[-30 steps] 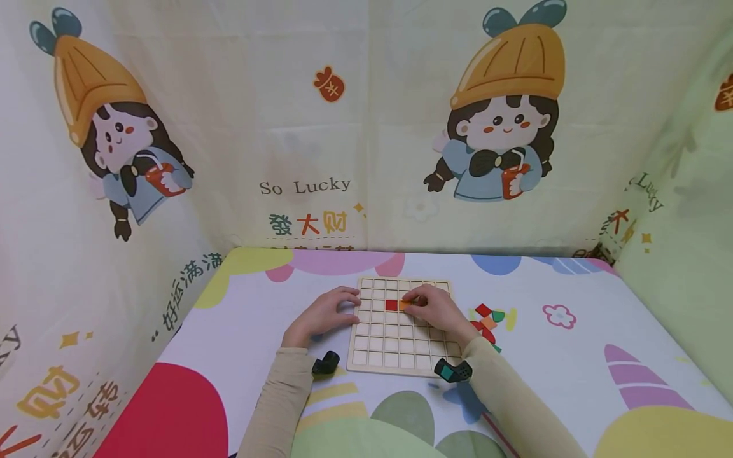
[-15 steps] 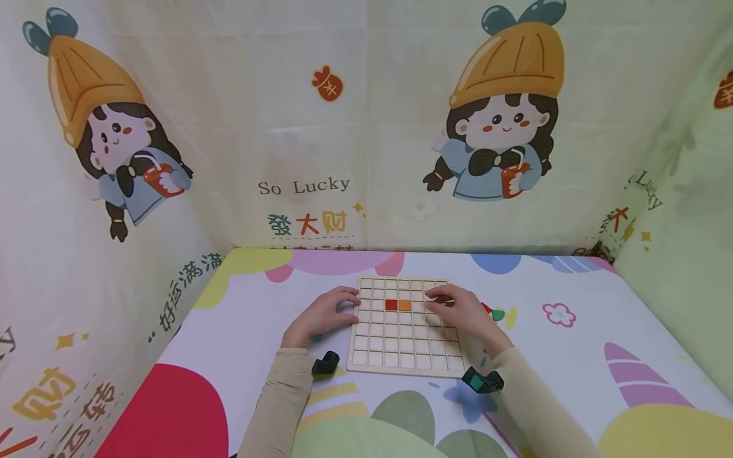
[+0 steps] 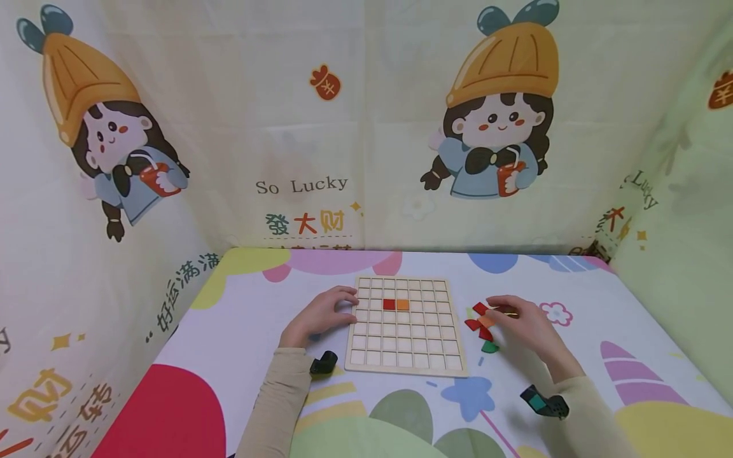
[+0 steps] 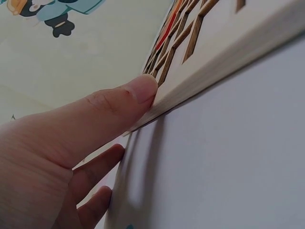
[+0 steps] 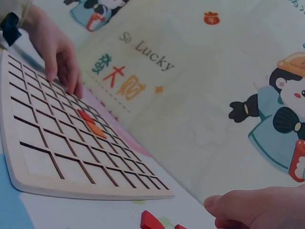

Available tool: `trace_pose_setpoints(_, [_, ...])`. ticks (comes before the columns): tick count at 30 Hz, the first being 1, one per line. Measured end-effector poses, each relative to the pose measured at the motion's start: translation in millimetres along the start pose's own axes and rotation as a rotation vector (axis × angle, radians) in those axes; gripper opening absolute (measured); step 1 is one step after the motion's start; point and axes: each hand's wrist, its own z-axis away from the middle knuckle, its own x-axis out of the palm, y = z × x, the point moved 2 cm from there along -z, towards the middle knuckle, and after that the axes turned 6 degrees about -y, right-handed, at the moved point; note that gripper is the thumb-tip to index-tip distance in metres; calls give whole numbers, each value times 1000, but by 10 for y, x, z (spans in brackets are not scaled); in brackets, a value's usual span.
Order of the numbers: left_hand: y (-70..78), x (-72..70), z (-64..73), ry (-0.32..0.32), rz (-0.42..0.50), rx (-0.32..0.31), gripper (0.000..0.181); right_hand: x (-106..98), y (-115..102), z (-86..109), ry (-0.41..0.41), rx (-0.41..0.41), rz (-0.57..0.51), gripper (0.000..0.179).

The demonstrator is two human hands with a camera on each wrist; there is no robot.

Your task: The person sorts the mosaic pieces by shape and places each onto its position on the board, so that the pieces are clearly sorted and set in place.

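A wooden grid board [image 3: 406,348] lies on the table, with a red square tile [image 3: 389,305] and an orange square tile [image 3: 403,305] side by side in its cells. My left hand [image 3: 322,316] rests at the board's left edge. In the left wrist view its thumb [image 4: 141,88] touches that edge, the other fingertips lower down. To the right of the board, my right hand [image 3: 529,327] reaches over a small pile of loose tiles, thumb and forefinger slightly apart. The pile shows red pieces [image 3: 485,334], an orange piece [image 3: 486,321] and a green piece [image 3: 489,346]; the hand covers part of it.
A cloth with printed coloured shapes [image 3: 403,413] covers the table. Printed curtains [image 3: 395,140] stand behind it and along both sides. Each wrist carries a small black camera, such as the right one [image 3: 545,402].
My right hand has let go of the orange tile beside the red one and moved right, off the board, to the loose tiles. The left hand stays at the board's edge.
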Motion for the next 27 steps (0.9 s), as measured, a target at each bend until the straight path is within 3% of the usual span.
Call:
trace_pose_setpoints(17, [1, 7, -2, 5, -10, 9, 34, -2, 165, 73, -42, 61, 37, 46])
trace_pose_setpoints(27, [12, 6, 9, 10, -11, 2, 34, 71, 156, 38, -9, 25, 88, 47])
